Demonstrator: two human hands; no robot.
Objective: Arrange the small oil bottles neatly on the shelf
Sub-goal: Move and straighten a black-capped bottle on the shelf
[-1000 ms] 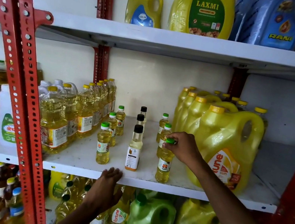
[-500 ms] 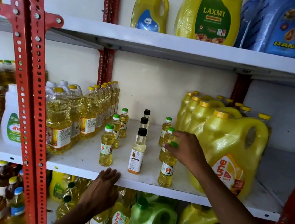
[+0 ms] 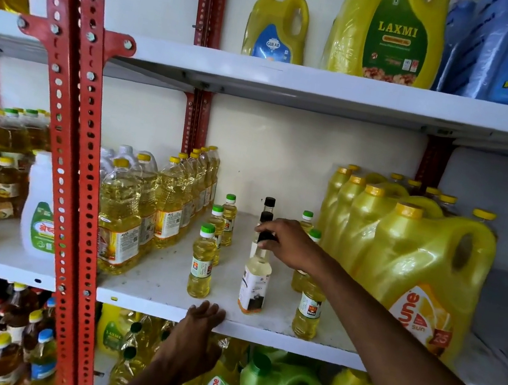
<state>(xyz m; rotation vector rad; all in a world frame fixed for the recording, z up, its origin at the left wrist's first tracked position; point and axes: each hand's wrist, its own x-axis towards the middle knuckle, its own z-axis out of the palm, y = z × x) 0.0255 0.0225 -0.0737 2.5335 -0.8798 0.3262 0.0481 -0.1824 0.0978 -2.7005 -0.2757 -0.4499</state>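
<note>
Small oil bottles stand in three short rows on the white middle shelf [image 3: 160, 291]. The left row has green caps, its front bottle [image 3: 202, 261] nearest me. The middle row has black caps; my right hand [image 3: 291, 243] is closed around the black cap of its front bottle [image 3: 255, 282]. The right row's front green-label bottle [image 3: 308, 310] stands under my right forearm, with its cap hidden. My left hand [image 3: 198, 335] rests flat against the shelf's front edge, holding nothing.
Large yellow jugs [image 3: 421, 276] crowd the shelf's right side. Medium yellow-capped bottles [image 3: 126, 217] fill the left side. A red perforated upright [image 3: 71, 160] stands at front left. More jugs sit on the shelves above and below.
My right hand has let go of the right row's front green-capped bottle and moved left onto the cap of the front black-capped bottle. The left hand stays on the shelf edge.
</note>
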